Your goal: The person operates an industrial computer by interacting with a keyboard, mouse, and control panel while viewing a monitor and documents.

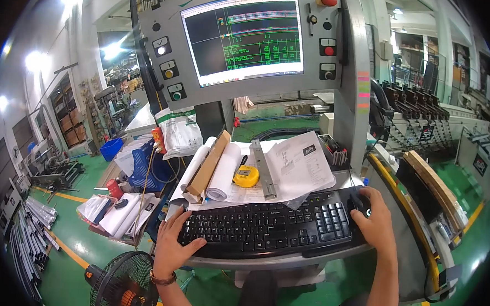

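Observation:
My left hand [176,242] rests at the left end of a black keyboard [263,227], its thumb and fingers apart and nothing held. At the keyboard's right end my right hand [375,219] is closed around a black computer mouse [356,201], which is partly hidden by the fingers. Above the keyboard stands a control panel with a lit screen [245,39] showing coloured lines and a green table on black. Between keyboard and screen lie a yellow tape measure [246,176], a grey metal strip [263,170], rolled paper [224,171] and printed drawings [302,161].
A brown cardboard strip [208,165] lies beside the paper rolls. To the left are a cluttered paper stack [125,216] and a black fan [124,285]. A red push button [329,0] tops the panel. Machinery with a yellow edge [408,211] runs along the right.

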`<act>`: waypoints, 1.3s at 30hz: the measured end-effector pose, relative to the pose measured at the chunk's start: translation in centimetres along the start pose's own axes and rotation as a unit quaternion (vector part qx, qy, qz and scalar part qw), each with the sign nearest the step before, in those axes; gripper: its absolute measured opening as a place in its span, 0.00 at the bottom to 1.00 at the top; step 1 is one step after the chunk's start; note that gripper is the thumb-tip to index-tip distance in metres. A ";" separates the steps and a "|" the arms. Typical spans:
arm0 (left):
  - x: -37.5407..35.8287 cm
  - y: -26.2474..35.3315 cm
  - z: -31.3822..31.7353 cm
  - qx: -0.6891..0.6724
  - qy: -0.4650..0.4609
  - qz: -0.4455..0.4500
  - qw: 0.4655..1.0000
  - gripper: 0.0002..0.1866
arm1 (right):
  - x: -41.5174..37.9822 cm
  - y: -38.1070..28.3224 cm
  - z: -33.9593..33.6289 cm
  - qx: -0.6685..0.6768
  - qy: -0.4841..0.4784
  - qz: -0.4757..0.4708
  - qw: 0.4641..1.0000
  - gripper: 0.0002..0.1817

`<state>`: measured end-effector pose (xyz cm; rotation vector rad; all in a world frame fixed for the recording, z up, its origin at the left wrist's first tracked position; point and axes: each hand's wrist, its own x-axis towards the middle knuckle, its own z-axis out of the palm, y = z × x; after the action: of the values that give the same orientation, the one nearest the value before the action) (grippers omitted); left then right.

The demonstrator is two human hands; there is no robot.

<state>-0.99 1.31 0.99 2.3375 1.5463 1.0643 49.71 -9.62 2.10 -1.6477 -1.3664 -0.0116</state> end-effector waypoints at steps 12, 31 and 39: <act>0.0 -0.2 0.1 0.003 0.004 0.004 1.000 0.51 | 0.1 0.0 0.0 -0.009 -0.006 -0.003 1.000 0.34; 0.0 0.1 -0.1 0.006 0.005 0.004 1.000 0.52 | 0.2 0.3 0.2 -0.020 -0.015 -0.003 1.000 0.33; 0.0 0.0 0.0 0.005 0.003 0.003 1.000 0.52 | 0.1 -0.1 0.0 -0.021 -0.009 -0.004 1.000 0.31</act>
<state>-0.98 1.26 1.02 2.3495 1.5504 1.0693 49.65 -9.54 2.19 -1.6801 -1.3951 -0.0299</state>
